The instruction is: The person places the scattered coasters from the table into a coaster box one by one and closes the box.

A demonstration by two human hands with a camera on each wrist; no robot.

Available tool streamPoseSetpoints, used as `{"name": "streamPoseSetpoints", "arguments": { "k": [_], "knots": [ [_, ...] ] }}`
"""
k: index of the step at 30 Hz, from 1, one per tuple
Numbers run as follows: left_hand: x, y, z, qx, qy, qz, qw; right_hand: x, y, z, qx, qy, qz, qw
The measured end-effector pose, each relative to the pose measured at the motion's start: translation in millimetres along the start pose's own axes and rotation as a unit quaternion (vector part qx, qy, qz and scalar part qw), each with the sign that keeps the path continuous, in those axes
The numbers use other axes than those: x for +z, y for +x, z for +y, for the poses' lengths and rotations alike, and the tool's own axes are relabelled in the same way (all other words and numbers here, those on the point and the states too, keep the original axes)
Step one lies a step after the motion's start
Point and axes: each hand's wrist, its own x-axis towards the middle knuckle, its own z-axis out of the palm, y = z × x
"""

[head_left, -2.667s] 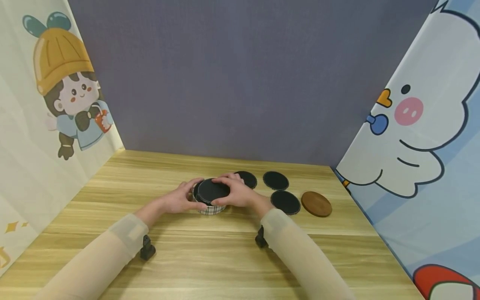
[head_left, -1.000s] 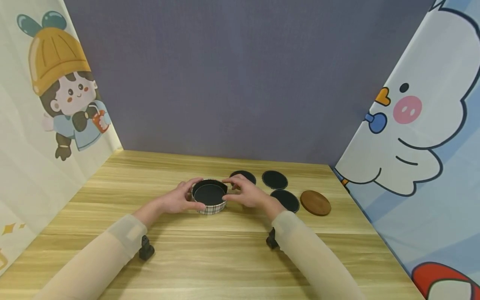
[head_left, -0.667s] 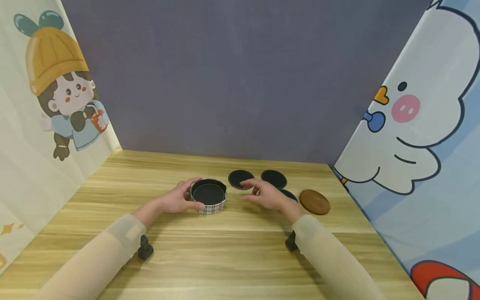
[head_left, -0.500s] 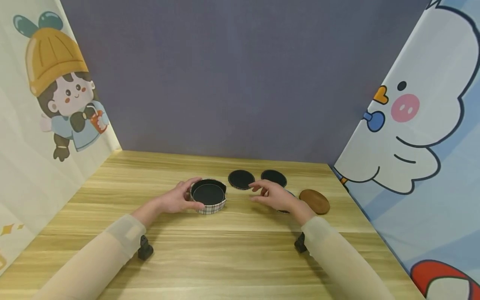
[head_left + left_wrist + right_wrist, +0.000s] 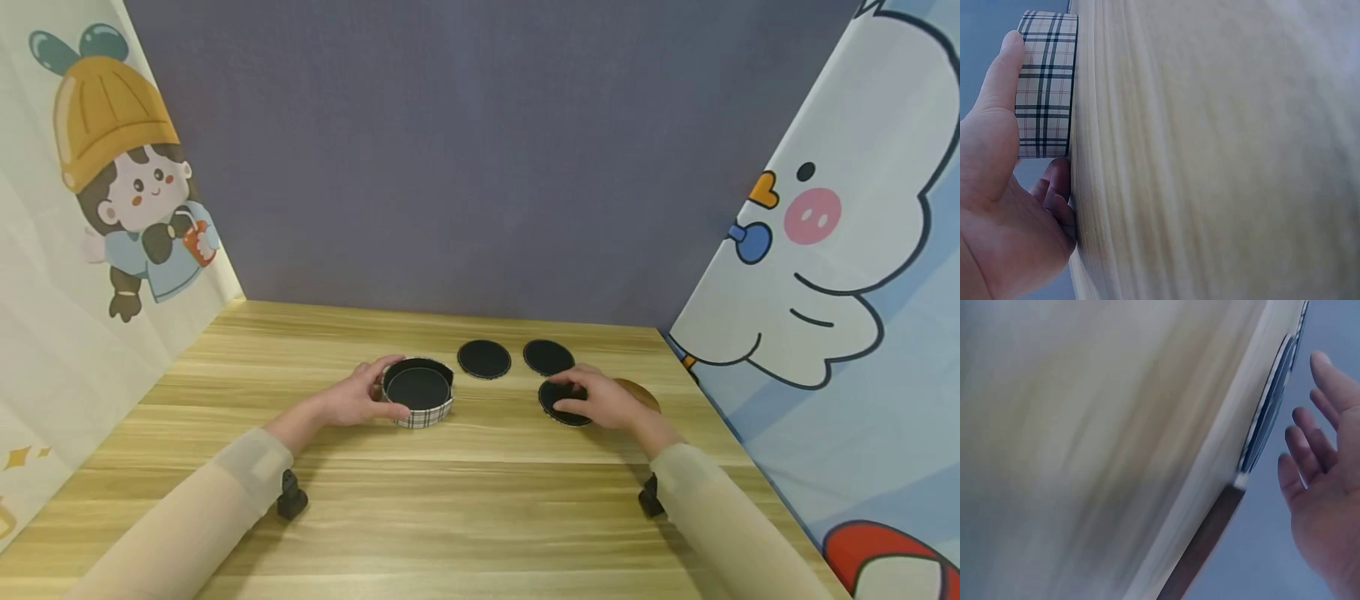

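Observation:
My left hand grips the left side of a round plaid coaster holder, thumb at the front and fingers behind. Inside the holder lies a black round coaster, below the rim. The left wrist view shows the holder's checked wall standing on the table with the thumb along it. Above another black coaster hovers my right hand, fingers loosely bent and holding nothing. A brown wooden disc is partly hidden behind this hand; its edge shows in the right wrist view.
Two more black coasters lie flat toward the back of the wood-grain table. A grey panel closes off the back, and printed cloth walls stand at both sides.
The right hand set a black coaster into the plaid holder, let go and moved right, over the coaster nearest the wooden disc. The left hand keeps its grip on the holder.

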Motion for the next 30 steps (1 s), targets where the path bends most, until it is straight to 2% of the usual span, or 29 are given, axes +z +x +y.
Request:
{"name": "streamPoseSetpoints", "arguments": {
  "k": [6, 10, 17, 25, 30],
  "knots": [
    [-1.5, -1.0, 0.9, 0.000, 0.007, -0.001, 1.0000, -5, -10.1, 13, -0.016, -0.075, 0.018, 0.9969],
    [-1.6, -0.8, 0.8, 0.003, 0.007, -0.004, 1.0000, -7, -14.3, 19, -0.008, -0.098, 0.009, 0.9951],
    [-0.4, 0.7, -0.5, 0.002, -0.002, -0.008, 1.0000, -9, -15.9, 19, -0.001, -0.106, -0.012, 0.9943],
    [0.0, -0.1, 0.7, 0.001, -0.005, -0.006, 1.0000, -9, -18.6, 21, -0.030, -0.123, 0.001, 0.9920],
    [-0.3, -0.1, -0.3, 0.000, -0.005, -0.007, 1.0000, -8, -18.6, 19, -0.025, -0.125, -0.003, 0.9919]
  ]
}}
